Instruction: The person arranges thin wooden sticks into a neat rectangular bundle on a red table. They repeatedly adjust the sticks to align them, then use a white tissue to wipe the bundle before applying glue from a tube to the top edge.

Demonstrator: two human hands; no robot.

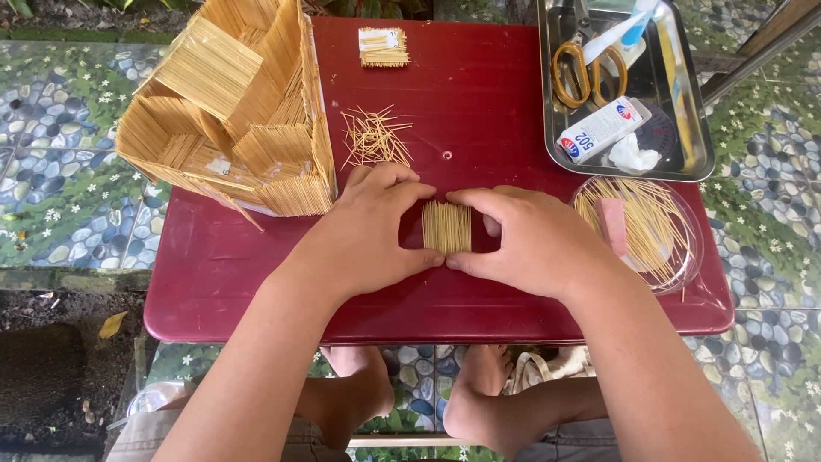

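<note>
Left hand (363,235): fingers closed against the toothpick panel (446,228), squaring its edge
Right hand (526,239): pinching the opposite edge, keeping sticks aligned
Bench (479,111): red; toothpick model (231,111) beside

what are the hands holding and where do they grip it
Left hand and right hand pinch a flat panel of toothpicks by its left and right edges.

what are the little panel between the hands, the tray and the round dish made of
Small panel: thin pale wooden sticks, likely toothpicks, laid side by side, matt and unpainted. Both the left hand and right hand press its edges. Tray: looks like stainless steel, grey and reflective. Round dish: clear plastic, probably, since the red table shows through it.
</note>
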